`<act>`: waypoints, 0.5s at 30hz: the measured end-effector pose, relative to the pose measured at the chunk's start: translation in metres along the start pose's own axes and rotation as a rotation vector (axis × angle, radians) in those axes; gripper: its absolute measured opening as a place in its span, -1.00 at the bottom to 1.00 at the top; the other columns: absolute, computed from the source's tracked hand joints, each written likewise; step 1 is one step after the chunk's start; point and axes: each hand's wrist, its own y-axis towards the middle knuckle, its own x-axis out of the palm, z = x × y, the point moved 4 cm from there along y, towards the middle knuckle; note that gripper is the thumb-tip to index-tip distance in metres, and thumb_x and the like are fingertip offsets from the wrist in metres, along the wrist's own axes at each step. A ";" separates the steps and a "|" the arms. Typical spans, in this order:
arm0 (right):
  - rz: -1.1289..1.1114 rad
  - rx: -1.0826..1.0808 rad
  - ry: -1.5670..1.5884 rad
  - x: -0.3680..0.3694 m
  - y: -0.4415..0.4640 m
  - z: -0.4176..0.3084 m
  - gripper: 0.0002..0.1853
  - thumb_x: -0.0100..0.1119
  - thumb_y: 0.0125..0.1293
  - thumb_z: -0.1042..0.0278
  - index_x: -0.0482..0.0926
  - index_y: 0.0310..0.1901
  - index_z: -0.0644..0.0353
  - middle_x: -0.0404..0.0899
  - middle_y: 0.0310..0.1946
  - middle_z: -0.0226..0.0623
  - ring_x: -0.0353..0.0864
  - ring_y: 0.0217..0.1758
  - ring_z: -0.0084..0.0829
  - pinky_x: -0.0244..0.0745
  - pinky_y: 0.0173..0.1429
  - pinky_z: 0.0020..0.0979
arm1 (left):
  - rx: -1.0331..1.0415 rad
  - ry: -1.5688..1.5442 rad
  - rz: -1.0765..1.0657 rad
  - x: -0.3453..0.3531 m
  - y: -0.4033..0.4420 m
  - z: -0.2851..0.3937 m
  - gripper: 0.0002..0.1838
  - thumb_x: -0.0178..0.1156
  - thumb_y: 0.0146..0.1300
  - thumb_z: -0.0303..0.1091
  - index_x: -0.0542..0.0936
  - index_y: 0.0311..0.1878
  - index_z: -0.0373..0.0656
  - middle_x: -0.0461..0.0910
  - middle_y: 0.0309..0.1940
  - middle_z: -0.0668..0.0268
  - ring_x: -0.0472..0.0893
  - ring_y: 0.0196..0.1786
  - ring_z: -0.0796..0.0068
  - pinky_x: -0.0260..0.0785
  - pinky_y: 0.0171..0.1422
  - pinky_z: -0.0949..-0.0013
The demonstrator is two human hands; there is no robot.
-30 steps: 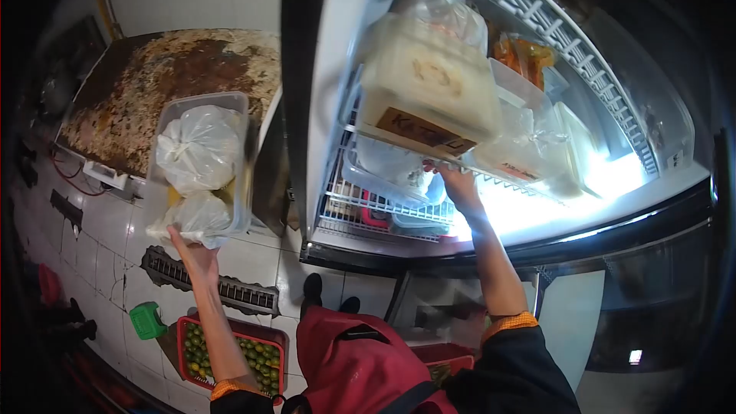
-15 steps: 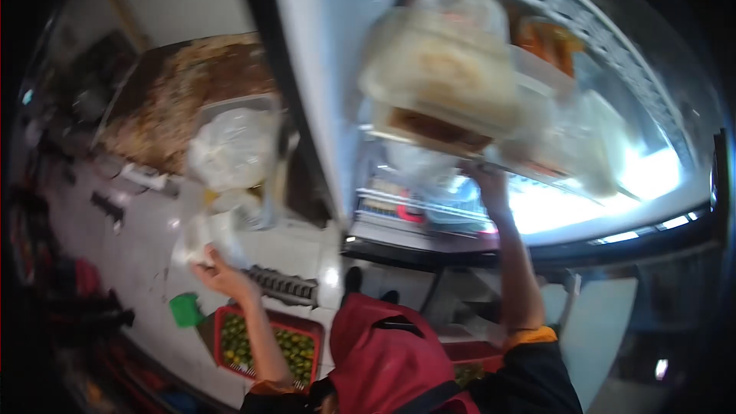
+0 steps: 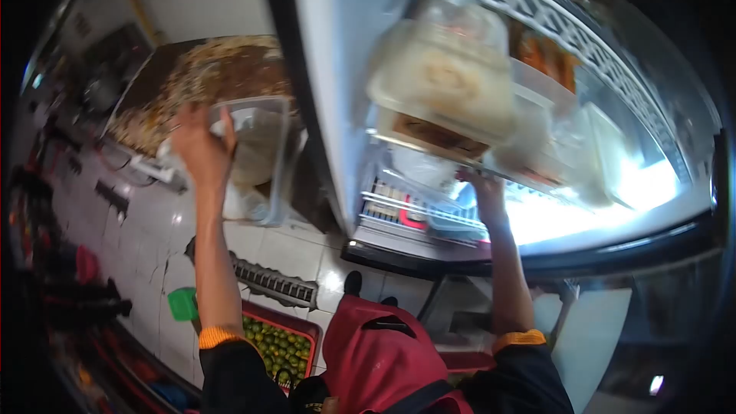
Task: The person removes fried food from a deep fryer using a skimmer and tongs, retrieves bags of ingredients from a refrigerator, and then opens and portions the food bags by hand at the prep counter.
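Note:
My left hand (image 3: 203,142) is over the left side of a clear plastic tub (image 3: 277,161), thumb and fingers apart; blur hides whether it holds a bag. Inside the tub, pale bags (image 3: 249,203) show beside and below the hand. The tub rests by a worn, flaking brown surface (image 3: 230,69). At the front edge of a lit fridge's wire shelf, my right hand (image 3: 481,182) has its fingers curled, and what they grip is unclear. Just above it sits a large whitish container (image 3: 441,84) with a brown label (image 3: 437,135).
The fridge's lower wire shelf (image 3: 429,201) holds bags and boxes. An orange-filled bag (image 3: 548,61) is farther back. On the floor are a red crate of green fruit (image 3: 284,345), a green object (image 3: 183,303) and a drain grate (image 3: 274,282). A dark door edge (image 3: 307,69) stands between tub and fridge.
My left hand has moved from the tub's near end up to its left side, passing low with a whitish bag. My right hand stays at the shelf edge. The view has shifted.

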 end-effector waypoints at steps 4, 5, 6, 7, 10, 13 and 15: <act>0.084 0.129 -0.002 -0.008 -0.013 0.001 -0.84 0.25 0.13 0.41 0.52 -0.30 0.28 0.54 -0.47 -0.34 0.50 -0.41 -0.53 0.41 -0.25 -0.48 | 0.144 -0.367 -0.170 -0.050 -0.081 0.099 -0.87 0.28 0.02 -0.38 0.51 -0.52 -0.09 0.41 -0.62 0.29 0.38 -0.67 0.36 0.24 -0.56 0.36; 0.093 0.145 0.020 -0.002 -0.016 -0.001 -0.83 0.26 0.13 0.40 0.53 -0.30 0.28 0.54 -0.49 -0.35 0.50 -0.42 -0.54 0.40 -0.25 -0.49 | 0.609 -0.692 -0.512 -0.087 -0.053 0.160 -0.89 0.29 0.01 -0.38 0.53 -0.44 -0.06 0.44 -0.59 0.30 0.44 -0.59 0.38 0.30 -0.49 0.33; 0.122 0.226 -0.009 0.003 -0.022 -0.010 -0.82 0.27 0.14 0.37 0.53 -0.31 0.29 0.54 -0.49 -0.36 0.48 -0.42 -0.57 0.38 -0.24 -0.53 | 0.463 -1.004 -0.242 -0.064 -0.101 0.177 -0.83 0.22 0.03 -0.31 0.58 -0.31 -0.14 0.56 -0.29 0.21 0.57 -0.30 0.32 0.45 -0.10 0.31; 0.082 0.205 -0.005 0.003 -0.025 -0.008 -0.82 0.26 0.15 0.36 0.54 -0.31 0.28 0.53 -0.50 -0.38 0.46 -0.42 -0.59 0.35 -0.25 -0.56 | 0.391 -1.149 -0.667 -0.037 -0.102 0.223 -0.70 0.28 -0.04 -0.44 0.55 -0.16 -0.15 0.51 -0.48 0.23 0.50 -0.44 0.19 0.38 -0.32 0.23; 0.063 0.216 0.039 0.008 -0.027 -0.008 -0.83 0.25 0.16 0.37 0.54 -0.31 0.28 0.52 -0.50 -0.39 0.45 -0.42 -0.60 0.34 -0.25 -0.57 | 0.267 -1.088 -0.580 0.035 -0.088 0.258 -0.70 0.22 0.06 -0.45 0.55 -0.09 -0.23 0.56 -0.27 0.14 0.52 -0.33 0.07 0.39 -0.19 0.23; 0.051 0.184 0.094 0.006 -0.023 -0.011 -0.84 0.24 0.17 0.39 0.54 -0.31 0.29 0.51 -0.49 -0.39 0.45 -0.42 -0.59 0.34 -0.25 -0.55 | 0.271 -1.119 -0.637 0.066 -0.085 0.262 -0.76 0.21 0.11 -0.40 0.59 -0.13 -0.21 0.58 -0.24 0.12 0.53 -0.30 0.10 0.38 -0.17 0.26; 0.105 0.212 0.141 0.000 -0.024 -0.013 -0.84 0.23 0.17 0.40 0.53 -0.31 0.32 0.52 -0.48 -0.36 0.46 -0.41 -0.57 0.35 -0.25 -0.53 | 0.226 -1.175 -0.755 0.075 -0.091 0.264 -0.78 0.24 0.11 -0.37 0.61 -0.17 -0.20 0.59 -0.32 0.12 0.53 -0.32 0.16 0.36 -0.22 0.28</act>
